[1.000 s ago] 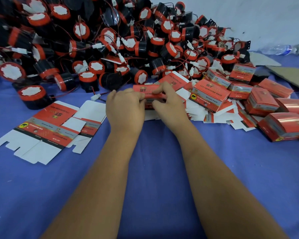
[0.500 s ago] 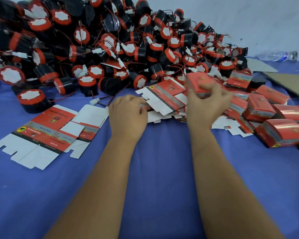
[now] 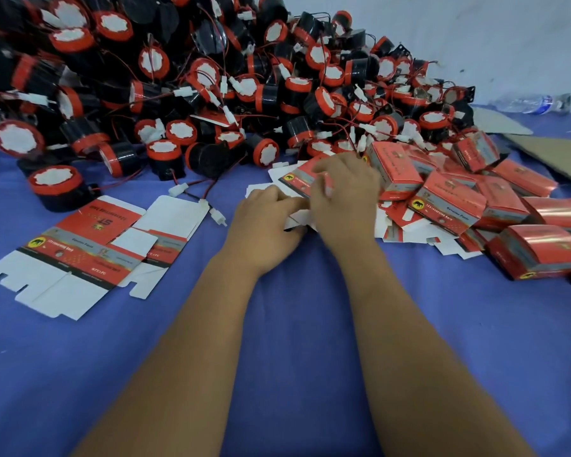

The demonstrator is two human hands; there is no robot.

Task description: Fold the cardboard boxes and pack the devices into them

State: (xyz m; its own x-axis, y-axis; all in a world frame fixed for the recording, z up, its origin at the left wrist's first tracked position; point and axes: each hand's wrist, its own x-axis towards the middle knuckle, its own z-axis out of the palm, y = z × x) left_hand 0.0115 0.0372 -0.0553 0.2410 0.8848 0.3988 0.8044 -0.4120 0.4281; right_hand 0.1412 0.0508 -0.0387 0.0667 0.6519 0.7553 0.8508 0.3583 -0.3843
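Right now both hands sit together at the near edge of a loose stack of flat box blanks [image 3: 406, 225] on the blue surface [image 3: 277, 357]. The left hand [image 3: 264, 222] is curled, its fingers pinching a white flap of a flat red box blank [image 3: 299, 179]; the right hand [image 3: 345, 196] lies palm-down over the same blank, fingers bent around its printed panel. Whether either grip is firm cannot be told, since the fingertips are blurred.

To the right lie the folded boxes [image 3: 449, 206], red and closed, so their contents are not visible. Two more unfolded blanks [image 3: 80, 245] lie flat at the left, printed side up. The devices [image 3: 185, 94], black cylinders with red rims, white faces and trailing wires, are heaped across the back of the surface; one device [image 3: 55, 186] stands apart at the left.

Half a second ago the right hand was out to the right, holding a closed red box above the pile; it has come back empty of that box and joined the left hand.

A clear bottle [image 3: 531, 102] and a brown cardboard sheet [image 3: 554, 156] sit far right, the sheet cut off by the frame.
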